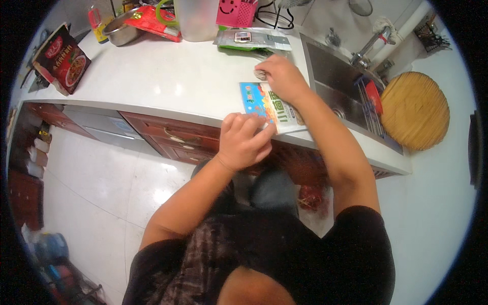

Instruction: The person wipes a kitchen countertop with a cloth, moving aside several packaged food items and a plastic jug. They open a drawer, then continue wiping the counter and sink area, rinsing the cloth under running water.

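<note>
A flat food packet (278, 109), white with a blue end and green print, lies on the counter's front edge. My left hand (246, 138) rests at its near left edge, fingers loosely bent and apart, touching the packet without gripping it. Just beyond the packet, my right hand (286, 80) is closed on a small greyish, rolled-looking piece (260, 74); its exact kind is too small to tell. Behind that hand lies a silver and green pouch (254, 39).
The sink (325, 71) with a faucet (363, 53) is at the right, a round wooden board (416, 111) beside it. Along the back stand a metal bowl (122, 34), red bag (152, 23), pitcher (195, 20) and pink holder (236, 12). A dark red pouch (63, 61) stands left.
</note>
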Available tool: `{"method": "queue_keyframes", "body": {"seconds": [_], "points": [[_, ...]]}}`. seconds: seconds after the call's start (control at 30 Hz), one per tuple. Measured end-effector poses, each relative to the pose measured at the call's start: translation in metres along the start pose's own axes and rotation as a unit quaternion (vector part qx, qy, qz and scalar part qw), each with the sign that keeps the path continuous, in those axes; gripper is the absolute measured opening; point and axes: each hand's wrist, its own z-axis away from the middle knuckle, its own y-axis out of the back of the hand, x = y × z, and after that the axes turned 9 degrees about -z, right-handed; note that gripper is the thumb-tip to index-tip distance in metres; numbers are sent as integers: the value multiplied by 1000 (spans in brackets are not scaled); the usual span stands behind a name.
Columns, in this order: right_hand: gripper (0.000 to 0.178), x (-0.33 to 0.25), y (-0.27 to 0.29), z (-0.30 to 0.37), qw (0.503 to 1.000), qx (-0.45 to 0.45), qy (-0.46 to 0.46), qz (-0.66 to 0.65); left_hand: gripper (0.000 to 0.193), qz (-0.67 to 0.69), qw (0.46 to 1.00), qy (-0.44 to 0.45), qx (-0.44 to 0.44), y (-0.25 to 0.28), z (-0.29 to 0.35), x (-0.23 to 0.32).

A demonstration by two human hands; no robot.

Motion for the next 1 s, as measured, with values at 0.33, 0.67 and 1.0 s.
{"method": "queue_keyframes", "body": {"seconds": [0.33, 0.67, 1.0], "points": [[29, -48, 27, 51, 997, -71, 26, -19, 41, -2, 1000, 10, 9, -2, 2, 2], [31, -3, 75, 48, 984, 86, -154, -19, 45, -8, 1000, 7, 12, -4, 2, 1], [27, 57, 77, 66, 945, 10, -313, 92, 42, -2, 1000, -7, 11, -3, -3, 4]]}}
